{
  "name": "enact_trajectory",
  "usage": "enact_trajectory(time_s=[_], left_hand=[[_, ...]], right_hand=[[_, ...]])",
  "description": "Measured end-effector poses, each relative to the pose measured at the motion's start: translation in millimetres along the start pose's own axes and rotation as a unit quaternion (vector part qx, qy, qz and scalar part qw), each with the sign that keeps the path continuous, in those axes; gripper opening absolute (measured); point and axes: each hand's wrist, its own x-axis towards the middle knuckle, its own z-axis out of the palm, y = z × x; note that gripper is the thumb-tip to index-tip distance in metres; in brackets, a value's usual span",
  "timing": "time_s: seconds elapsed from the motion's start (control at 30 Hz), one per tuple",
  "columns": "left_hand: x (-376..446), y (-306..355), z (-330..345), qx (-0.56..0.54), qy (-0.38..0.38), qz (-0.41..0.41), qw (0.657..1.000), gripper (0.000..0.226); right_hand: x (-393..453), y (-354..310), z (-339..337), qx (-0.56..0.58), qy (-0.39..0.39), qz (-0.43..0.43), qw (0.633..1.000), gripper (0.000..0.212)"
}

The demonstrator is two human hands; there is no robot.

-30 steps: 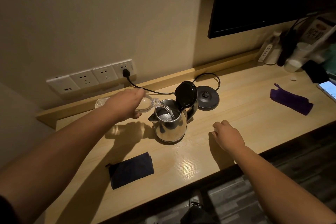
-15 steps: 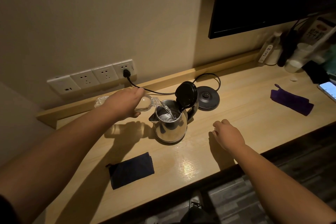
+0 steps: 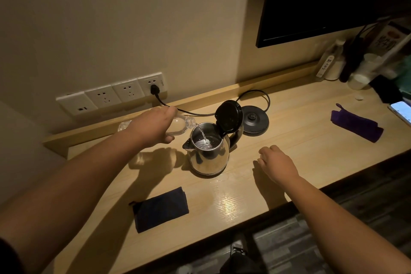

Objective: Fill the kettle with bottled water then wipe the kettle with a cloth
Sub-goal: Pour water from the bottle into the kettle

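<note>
Little has moved since a second ago: left hand (image 3: 153,128) stays clamped on the tilted bottle (image 3: 178,125), water streaming into the open kettle (image 3: 208,151) mid-desk; filling continues. Right hand (image 3: 278,163) rests beside it, fingers loosely curled, empty; dark cloth (image 3: 161,209) waits nearer.

The kettle (image 3: 208,158) is showing polished, mirror-bright metal under a smooth black plastic lid (image 3: 228,116); the bottle (image 3: 178,126) is looking like clear plastic; the desk (image 3: 289,140) is gleaming as glossy pale wood grain; both cloths (image 3: 160,209) (image 3: 355,125) are looking soft and matt.
</note>
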Motion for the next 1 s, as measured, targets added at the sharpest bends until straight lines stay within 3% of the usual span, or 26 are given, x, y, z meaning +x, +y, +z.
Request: enact_trajectory(time_s=[0.27, 0.43, 0.6, 0.73, 1.0], left_hand=[[-2.2, 2.1, 4.4, -0.149, -0.001, -0.028, 0.988, 0.071], [-6.8, 6.8, 7.2, -0.22, 0.014, -0.034, 0.975, 0.075], [-15.0, 9.1, 9.7, -0.308, 0.024, -0.055, 0.949, 0.076], [-29.1, 10.1, 12.1, -0.376, 0.045, -0.074, 0.922, 0.078], [-64.6, 0.1, 22.4, -0.463, 0.087, -0.13, 0.872, 0.073]], right_hand=[[0.4, -16.8, -13.8, 0.118, 0.016, -0.008, 0.993, 0.037], [-7.1, -40.9, -39.4, 0.261, 0.016, 0.004, 0.965, 0.036], [-25.1, -70.3, -78.2, 0.343, 0.02, -0.045, 0.938, 0.028], [-35.9, -108.3, -106.0, 0.314, 0.032, -0.148, 0.937, 0.033], [-7.9, -216.0, -140.1, 0.206, -0.028, -0.315, 0.926, 0.047]])
